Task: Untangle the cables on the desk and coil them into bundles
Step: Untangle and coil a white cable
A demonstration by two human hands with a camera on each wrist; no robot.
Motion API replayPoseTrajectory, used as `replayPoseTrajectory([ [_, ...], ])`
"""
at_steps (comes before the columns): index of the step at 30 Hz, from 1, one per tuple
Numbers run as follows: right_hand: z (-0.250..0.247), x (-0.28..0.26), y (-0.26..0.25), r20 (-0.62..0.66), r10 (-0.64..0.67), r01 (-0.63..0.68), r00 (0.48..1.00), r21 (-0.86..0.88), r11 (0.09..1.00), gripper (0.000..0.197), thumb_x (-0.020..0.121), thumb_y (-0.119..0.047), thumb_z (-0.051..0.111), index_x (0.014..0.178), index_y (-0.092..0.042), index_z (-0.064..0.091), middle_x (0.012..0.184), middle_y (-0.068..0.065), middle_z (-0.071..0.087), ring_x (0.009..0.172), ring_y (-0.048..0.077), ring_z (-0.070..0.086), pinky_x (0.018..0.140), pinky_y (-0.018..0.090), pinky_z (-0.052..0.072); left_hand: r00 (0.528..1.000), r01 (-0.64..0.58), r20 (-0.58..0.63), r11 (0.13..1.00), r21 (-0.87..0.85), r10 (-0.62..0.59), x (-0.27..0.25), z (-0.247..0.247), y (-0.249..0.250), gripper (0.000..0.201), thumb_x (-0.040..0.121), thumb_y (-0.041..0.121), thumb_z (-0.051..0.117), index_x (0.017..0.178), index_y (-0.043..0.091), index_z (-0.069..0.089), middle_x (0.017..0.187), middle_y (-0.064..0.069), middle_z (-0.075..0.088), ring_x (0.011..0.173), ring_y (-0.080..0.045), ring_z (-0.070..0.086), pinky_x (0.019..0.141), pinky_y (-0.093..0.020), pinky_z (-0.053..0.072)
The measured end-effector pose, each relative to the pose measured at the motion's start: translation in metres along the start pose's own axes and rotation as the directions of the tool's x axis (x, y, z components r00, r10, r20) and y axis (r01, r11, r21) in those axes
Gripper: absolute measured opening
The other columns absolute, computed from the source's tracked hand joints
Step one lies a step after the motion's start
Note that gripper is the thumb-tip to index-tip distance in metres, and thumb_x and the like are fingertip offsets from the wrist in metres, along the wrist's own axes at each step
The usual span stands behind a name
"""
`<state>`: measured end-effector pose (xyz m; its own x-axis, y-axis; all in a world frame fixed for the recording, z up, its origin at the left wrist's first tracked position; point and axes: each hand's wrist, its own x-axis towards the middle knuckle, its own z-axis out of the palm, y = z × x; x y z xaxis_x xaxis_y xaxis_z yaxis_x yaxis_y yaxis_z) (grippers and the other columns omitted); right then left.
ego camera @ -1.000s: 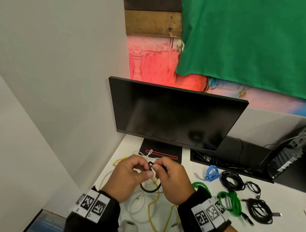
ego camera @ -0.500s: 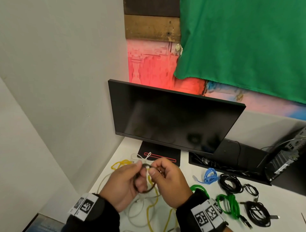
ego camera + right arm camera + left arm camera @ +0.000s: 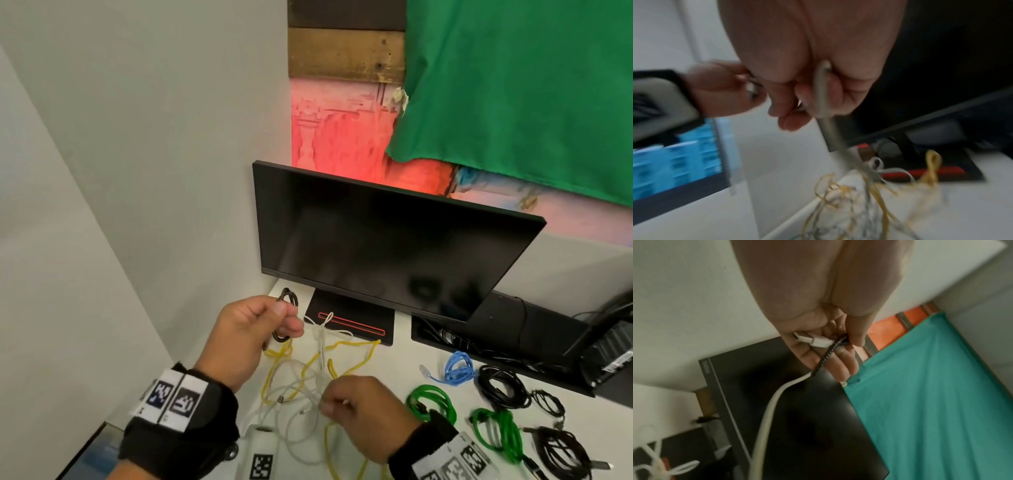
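While left hand (image 3: 253, 337) pinches black braided cable (image 3: 287, 317) above desk (image 3: 424, 383), right hand (image 3: 368, 416) grips white cable (image 3: 320, 346) over white-yellow tangle (image 3: 308, 380) beneath it. Left wrist: fingers (image 3: 840, 363) curl round white plug (image 3: 813, 340), braided cable. Right wrist, blurred: fingers (image 3: 838, 91) closed round white cable; tangle below.

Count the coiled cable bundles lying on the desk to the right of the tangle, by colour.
Blue bundle: 1
Green bundles: 2
Black bundles: 3, the middle one small and loosely coiled
Total: 6
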<state>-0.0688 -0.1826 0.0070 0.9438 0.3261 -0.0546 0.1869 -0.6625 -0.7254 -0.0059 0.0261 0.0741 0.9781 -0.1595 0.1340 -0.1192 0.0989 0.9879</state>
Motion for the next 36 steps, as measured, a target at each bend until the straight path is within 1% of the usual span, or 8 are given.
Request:
replayPoseTrajectory([
  [4, -0.011, -0.001, -0.037, 0.148, -0.26, 0.263, 0.954, -0.003, 0.965, 0.012, 0.095, -0.034, 0.055, 0.091, -0.026, 0.063, 0.086, -0.013, 0.056, 0.082, 0.001, 0.052, 0.08, 0.015, 0.043, 0.995, 0.021, 0.089, 0.983, 0.182, -0.038, -0.004, 0.011, -0.016, 0.021, 0.089, 0.023, 0.063, 0.074, 0.012, 0.073, 0.071, -0.01, 0.074, 0.064, -0.02, 0.069, 0.063, -0.025, 0.053],
  [9, -0.042, 0.009, -0.039, -0.346, -0.229, 0.242, 0.91, -0.005, 0.97, 0.015, 0.096, -0.031, 0.053, 0.085, -0.026, 0.061, 0.076, -0.018, 0.057, 0.076, 0.0, 0.054, 0.07, 0.018, 0.041, 0.948, 0.237, 0.22, 0.971, -0.009, -0.23, -0.024, 0.024, -0.026, 0.038, 0.084, 0.036, 0.054, 0.062, 0.009, 0.067, 0.045, -0.011, 0.048, 0.042, -0.02, 0.043, 0.048, -0.026, 0.036],
  [15, -0.048, 0.016, 0.01, -0.353, 0.154, -0.104, 0.923, 0.156, 0.982, 0.028, 0.083, -0.05, 0.068, 0.074, -0.025, 0.058, 0.061, -0.003, 0.06, 0.055, 0.009, 0.057, 0.06, 0.028, 0.048, 0.947, 0.32, 0.179, 0.846, -0.427, -0.268, -0.018, 0.019, -0.02, 0.038, 0.093, 0.034, 0.054, 0.062, 0.012, 0.058, 0.048, 0.002, 0.029, 0.041, -0.012, 0.027, 0.05, -0.024, 0.037],
  [20, -0.044, -0.002, 0.052, -0.289, 0.349, -0.017, 0.892, 0.748, 0.663, 0.018, 0.074, -0.03, 0.08, 0.07, -0.025, 0.063, 0.052, -0.003, 0.051, 0.046, 0.016, 0.052, 0.057, 0.035, 0.051, 0.954, 0.269, 0.041, 0.789, -0.553, -0.297, -0.001, -0.014, -0.015, 0.035, 0.093, 0.038, 0.046, 0.069, 0.013, 0.051, 0.05, 0.005, 0.034, 0.042, -0.011, 0.033, 0.05, -0.022, 0.045],
  [24, -0.033, -0.002, 0.052, -0.489, 0.273, -0.136, 0.828, 0.297, 0.945, 0.018, 0.087, -0.027, 0.074, 0.073, -0.03, 0.064, 0.067, -0.011, 0.061, 0.06, 0.004, 0.053, 0.06, 0.022, 0.044, 0.964, 0.235, 0.015, 0.819, -0.524, -0.266, 0.003, -0.012, -0.021, 0.03, 0.088, 0.034, 0.053, 0.076, 0.009, 0.065, 0.062, -0.005, 0.06, 0.047, -0.015, 0.054, 0.054, -0.024, 0.053],
  [27, -0.013, -0.002, 0.018, -0.126, 0.109, -0.125, 0.986, -0.13, 0.983, 0.024, 0.095, -0.038, 0.06, 0.074, -0.028, 0.054, 0.074, -0.01, 0.058, 0.075, 0.01, 0.054, 0.073, 0.032, 0.045, 0.982, 0.161, -0.034, 0.917, -0.366, -0.186, 0.006, 0.0, -0.026, 0.025, 0.09, 0.025, 0.056, 0.077, 0.01, 0.071, 0.076, -0.012, 0.071, 0.059, -0.018, 0.065, 0.06, -0.028, 0.054],
  [30, -0.003, -0.001, -0.018, 0.062, -0.14, 0.15, 0.988, -0.223, 0.963, 0.026, 0.099, -0.041, 0.047, 0.082, -0.023, 0.053, 0.079, -0.009, 0.057, 0.077, 0.011, 0.05, 0.072, 0.032, 0.041, 0.996, 0.084, -0.036, 0.996, 0.018, -0.083, 0.003, 0.013, -0.031, 0.018, 0.093, 0.014, 0.061, 0.08, 0.007, 0.072, 0.075, -0.01, 0.075, 0.061, -0.013, 0.067, 0.056, -0.018, 0.047],
  [36, -0.025, 0.009, -0.038, -0.389, -0.206, 0.192, 0.898, -0.073, 0.979, 0.015, 0.1, -0.037, 0.045, 0.085, -0.036, 0.05, 0.078, -0.026, 0.055, 0.076, -0.003, 0.052, 0.066, 0.011, 0.035, 0.975, 0.119, 0.185, 0.993, 0.021, -0.121, -0.021, 0.026, -0.04, 0.033, 0.089, 0.034, 0.051, 0.071, 0.015, 0.071, 0.056, -0.006, 0.061, 0.054, -0.016, 0.054, 0.06, -0.022, 0.047],
])
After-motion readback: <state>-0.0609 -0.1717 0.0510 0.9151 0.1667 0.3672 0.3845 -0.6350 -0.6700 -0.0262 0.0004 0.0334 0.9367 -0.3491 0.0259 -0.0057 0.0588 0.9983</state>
